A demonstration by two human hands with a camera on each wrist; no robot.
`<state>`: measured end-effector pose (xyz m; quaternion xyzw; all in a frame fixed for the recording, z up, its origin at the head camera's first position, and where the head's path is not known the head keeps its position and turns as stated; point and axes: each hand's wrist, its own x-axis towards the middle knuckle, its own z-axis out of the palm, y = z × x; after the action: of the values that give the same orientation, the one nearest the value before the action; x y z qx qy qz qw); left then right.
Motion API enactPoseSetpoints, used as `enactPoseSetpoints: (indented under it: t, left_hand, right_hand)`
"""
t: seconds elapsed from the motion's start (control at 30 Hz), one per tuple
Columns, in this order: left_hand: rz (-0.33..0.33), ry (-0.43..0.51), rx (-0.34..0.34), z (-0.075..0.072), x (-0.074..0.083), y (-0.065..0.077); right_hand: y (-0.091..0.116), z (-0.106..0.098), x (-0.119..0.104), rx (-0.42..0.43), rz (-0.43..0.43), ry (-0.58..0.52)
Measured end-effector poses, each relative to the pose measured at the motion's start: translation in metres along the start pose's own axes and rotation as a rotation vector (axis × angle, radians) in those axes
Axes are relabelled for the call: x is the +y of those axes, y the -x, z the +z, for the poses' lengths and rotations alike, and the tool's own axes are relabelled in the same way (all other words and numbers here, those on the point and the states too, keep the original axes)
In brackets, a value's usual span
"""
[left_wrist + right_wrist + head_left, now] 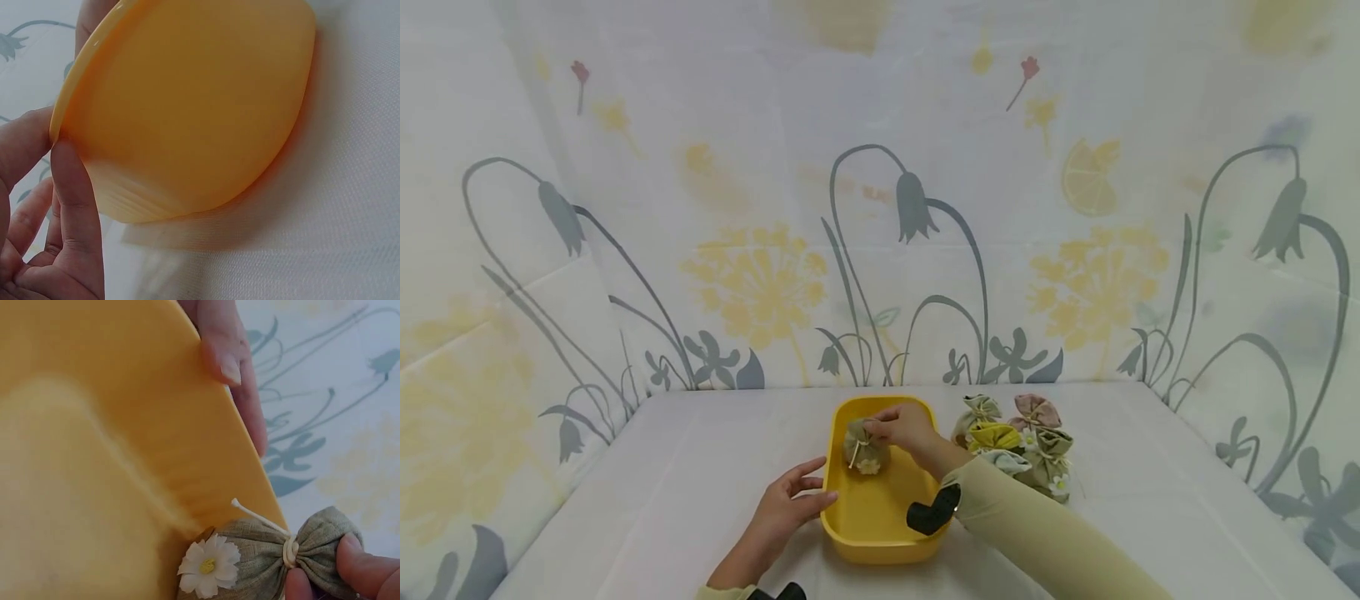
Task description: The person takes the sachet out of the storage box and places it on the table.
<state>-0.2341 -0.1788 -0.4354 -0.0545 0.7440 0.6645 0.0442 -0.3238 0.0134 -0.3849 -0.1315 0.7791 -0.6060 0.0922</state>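
My right hand (908, 429) pinches the gathered top of a grey-green cloth sachet (865, 450) over the far left part of a yellow plastic tub (883, 546). Up close in the right wrist view, the sachet (256, 550) has a cream cord tied round its neck and a white daisy on its body. Its lower end overlaps the tub's inner wall (144, 412). On the tub's left side, my left hand (793, 496) holds the rim, with the thumb over the edge and the other fingers outside. The left wrist view shows the rim (65, 94) between the thumb and fingers.
Right of the tub, several more sachets stand bunched together, among them a yellow one (994, 436), a pink one (1037, 411) and a dark green one (1048, 454). A white cloth (700, 450) covers the table, and a flower-print sheet (880, 275) hangs behind it.
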Motion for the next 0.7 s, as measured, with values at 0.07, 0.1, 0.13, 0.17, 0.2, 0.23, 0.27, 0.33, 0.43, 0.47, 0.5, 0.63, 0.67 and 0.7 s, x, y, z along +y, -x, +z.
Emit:
enactPoseSetpoints:
  t: [0.07,0.1,0.13,0.17,0.2,0.23,0.27,0.33,0.43,0.47,0.5,0.63,0.67,0.7]
  left_hand:
    - [0.001,-0.006,0.000,-0.001,0.000,0.001]
    - [0.003,-0.008,-0.003,-0.001,0.000,0.001]
    - [0.005,-0.007,-0.007,-0.002,0.000,0.001]
    - [0.006,-0.006,-0.012,-0.002,-0.001,0.002]
    - [0.006,-0.006,-0.016,-0.002,-0.001,0.002]
    - [0.007,-0.003,-0.020,-0.002,-0.001,0.002]
    - [0.006,-0.002,-0.022,-0.002,-0.002,0.002]
    - [0.000,-0.004,-0.022,-0.001,-0.002,0.002]
    - [-0.002,-0.010,-0.014,-0.001,-0.001,0.001]
    - [-0.004,-0.010,-0.011,-0.001,-0.001,0.001]
    - [-0.003,-0.011,-0.008,0.000,0.000,0.001]
    - [0.003,-0.017,0.002,0.000,0.001,0.001]
    - [0.002,-0.017,0.005,0.000,0.001,0.001]
    - [0.004,-0.019,0.006,0.000,0.001,0.001]
  right_hand:
    - [0.007,0.000,-0.001,-0.021,-0.004,0.000]
    - [0.010,0.000,0.000,-0.030,-0.002,-0.001]
    - [0.014,0.000,0.000,-0.041,0.002,-0.004]
    - [0.018,0.001,0.000,-0.042,0.022,0.002]
    - [0.023,0.001,0.000,-0.051,0.026,0.006]
    - [0.027,0.001,0.000,-0.060,0.026,0.013]
    - [0.032,0.000,0.000,-0.067,0.030,0.020]
    - [0.042,-0.001,-0.001,-0.083,0.030,0.025]
    - [0.052,-0.002,-0.003,-0.088,0.036,0.033]
    - [0.055,-0.003,-0.003,-0.086,0.040,0.032]
    - [0.058,-0.003,-0.004,-0.085,0.040,0.029]
    - [0.070,-0.004,-0.005,-0.086,0.014,0.001]
    - [0.073,-0.004,-0.006,-0.087,0.002,-0.010]
    - [0.075,-0.005,-0.007,-0.089,-0.013,-0.021]
